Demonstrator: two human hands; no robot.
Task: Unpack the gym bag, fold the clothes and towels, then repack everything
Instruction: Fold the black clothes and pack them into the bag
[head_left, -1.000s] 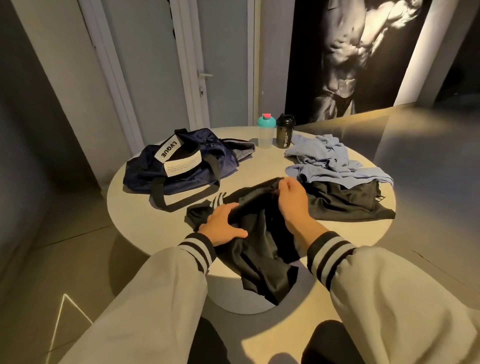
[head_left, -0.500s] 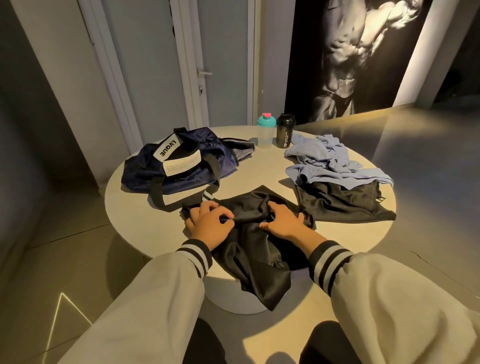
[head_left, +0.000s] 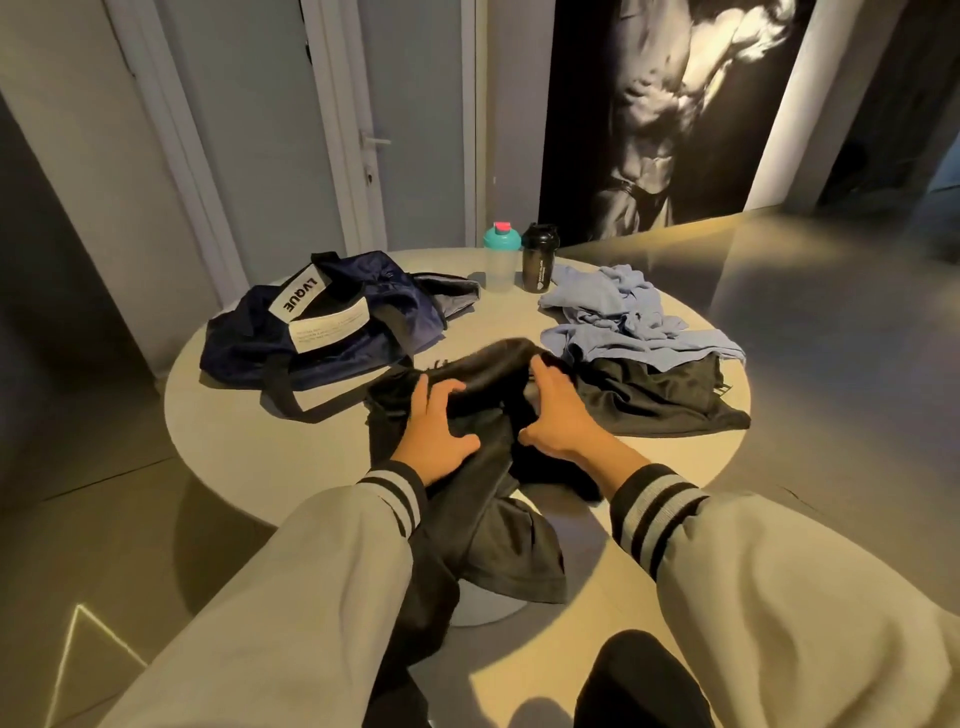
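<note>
A black garment (head_left: 498, 525) lies bunched at the near edge of the round table (head_left: 234, 421), and its lower part hangs over the rim. My left hand (head_left: 434, 431) presses on its left side with spread fingers. Against its right side my right hand (head_left: 558, 415) lies with straight fingers. The far fold between the hands is blurred. The navy gym bag (head_left: 332, 332) sits slumped at the back left, one strap reaching toward the garment. A crumpled light blue cloth (head_left: 623, 322) rests at the back right, partly over another black garment (head_left: 660, 400).
A clear shaker with a teal lid (head_left: 501, 260) and a black shaker (head_left: 537, 257) stand at the table's far edge. Behind the table are a closed door (head_left: 405, 130) and a dark wall poster (head_left: 665, 114). Bare tabletop shows at the near left.
Both hands went from gripping the black garment with curled fingers to lying flatter on it. The right hand moved forward along its right side, and the bunched fabric shifted toward the table's middle.
</note>
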